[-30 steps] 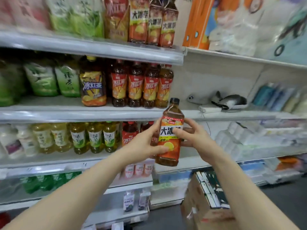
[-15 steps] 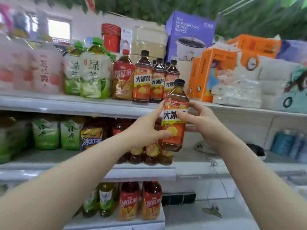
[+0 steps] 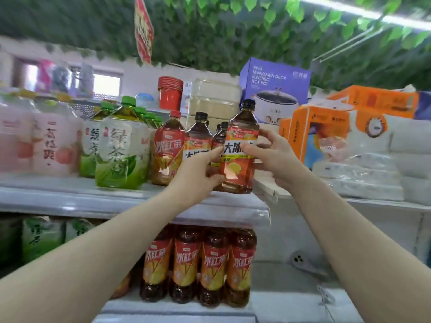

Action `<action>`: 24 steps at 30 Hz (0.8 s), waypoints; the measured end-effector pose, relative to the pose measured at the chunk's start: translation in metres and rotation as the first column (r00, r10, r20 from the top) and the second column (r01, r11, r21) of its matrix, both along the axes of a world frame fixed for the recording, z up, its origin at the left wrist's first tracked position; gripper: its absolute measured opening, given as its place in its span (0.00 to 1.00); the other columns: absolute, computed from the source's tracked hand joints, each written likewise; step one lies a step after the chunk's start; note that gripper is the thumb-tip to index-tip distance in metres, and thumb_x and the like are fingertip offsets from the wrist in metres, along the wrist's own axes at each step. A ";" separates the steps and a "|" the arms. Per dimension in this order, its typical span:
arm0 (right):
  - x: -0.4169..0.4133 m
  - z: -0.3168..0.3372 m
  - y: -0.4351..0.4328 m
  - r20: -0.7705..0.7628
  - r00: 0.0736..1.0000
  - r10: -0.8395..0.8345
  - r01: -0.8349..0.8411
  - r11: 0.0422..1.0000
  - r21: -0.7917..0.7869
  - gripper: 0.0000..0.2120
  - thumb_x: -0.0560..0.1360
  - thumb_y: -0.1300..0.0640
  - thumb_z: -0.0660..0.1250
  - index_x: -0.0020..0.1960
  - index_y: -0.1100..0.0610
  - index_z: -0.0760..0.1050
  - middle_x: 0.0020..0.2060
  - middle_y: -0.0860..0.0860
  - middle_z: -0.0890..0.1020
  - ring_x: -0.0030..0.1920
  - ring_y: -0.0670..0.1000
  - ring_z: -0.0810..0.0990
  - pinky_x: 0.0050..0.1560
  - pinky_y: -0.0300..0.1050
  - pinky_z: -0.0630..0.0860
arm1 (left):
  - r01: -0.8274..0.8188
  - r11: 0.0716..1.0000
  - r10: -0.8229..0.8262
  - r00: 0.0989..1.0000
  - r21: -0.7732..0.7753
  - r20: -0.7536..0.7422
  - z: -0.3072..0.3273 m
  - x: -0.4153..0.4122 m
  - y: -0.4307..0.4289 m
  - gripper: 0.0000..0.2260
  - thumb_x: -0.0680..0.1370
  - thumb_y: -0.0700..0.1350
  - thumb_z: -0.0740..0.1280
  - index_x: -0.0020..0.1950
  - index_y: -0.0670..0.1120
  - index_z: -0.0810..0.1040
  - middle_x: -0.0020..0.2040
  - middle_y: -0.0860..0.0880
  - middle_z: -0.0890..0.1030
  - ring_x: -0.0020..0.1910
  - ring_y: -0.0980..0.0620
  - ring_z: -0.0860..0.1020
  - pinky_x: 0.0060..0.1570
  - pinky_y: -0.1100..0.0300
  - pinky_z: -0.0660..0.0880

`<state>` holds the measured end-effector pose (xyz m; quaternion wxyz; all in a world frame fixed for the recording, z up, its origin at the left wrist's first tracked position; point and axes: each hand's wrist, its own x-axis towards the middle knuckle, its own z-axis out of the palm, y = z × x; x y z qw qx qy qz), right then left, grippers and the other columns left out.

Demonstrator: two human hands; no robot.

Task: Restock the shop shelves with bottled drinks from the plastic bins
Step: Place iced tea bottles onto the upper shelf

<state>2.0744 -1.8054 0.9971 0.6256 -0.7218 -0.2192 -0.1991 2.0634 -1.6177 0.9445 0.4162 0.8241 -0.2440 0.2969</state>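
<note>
- The left hand [image 3: 198, 173] and right hand [image 3: 275, 157] clasp one iced tea bottle [image 3: 239, 169] between them, thumbs across its orange label
- The bottle is upright over the front edge of the top shelf [image 3: 70, 199]; whether its base touches cannot be told
- Just left of the grip stand matching black-capped bottles [image 3: 197, 136], then a red-capped bottle [image 3: 169, 148] and green tea bottles [image 3: 121, 145]
- Right of the grip are orange boxes [image 3: 310, 131]; below it, a row of red-labelled bottles [image 3: 198, 264]

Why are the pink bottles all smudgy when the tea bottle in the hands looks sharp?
Head view: the pink bottles sit at the smeared left edge; the tea bottle, gripped by left hand and right hand near the middle, reads sharper.
</note>
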 end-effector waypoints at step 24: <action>0.051 -0.026 0.017 -0.043 0.995 0.095 -0.097 0.994 -0.052 0.21 0.78 0.62 0.70 0.69 0.52 0.72 0.54 0.52 0.84 0.47 0.47 0.86 0.41 0.40 0.82 | -0.061 0.992 0.052 0.995 0.109 0.090 -0.046 0.009 0.012 0.24 0.78 0.36 0.69 0.73 0.47 0.71 0.70 0.52 0.73 0.67 0.55 0.73 0.67 0.65 0.69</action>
